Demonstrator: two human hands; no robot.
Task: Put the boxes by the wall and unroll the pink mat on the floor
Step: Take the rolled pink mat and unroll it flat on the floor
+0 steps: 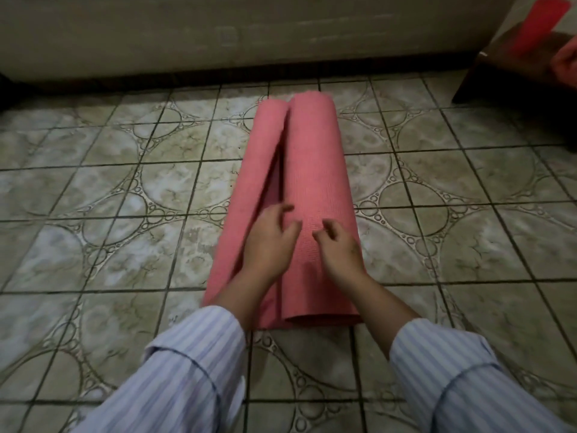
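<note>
A pink mat (315,170) lies rolled on the tiled floor, its length running away from me toward the wall. A loose flap curls up along its left side, beside the thick roll. My left hand (270,242) hovers over the near part of the mat at the seam between flap and roll, fingers spread and curled. Just to its right, over the roll, is my right hand (338,248), its fingers bent and apart. Neither hand grips the mat. No boxes are clearly in view.
A pale wall (237,32) with a dark base strip runs across the back. At the far right stands a dark wooden piece of furniture (487,76) with red cloth (540,23) on it. Patterned floor tiles (109,195) spread on both sides of the mat.
</note>
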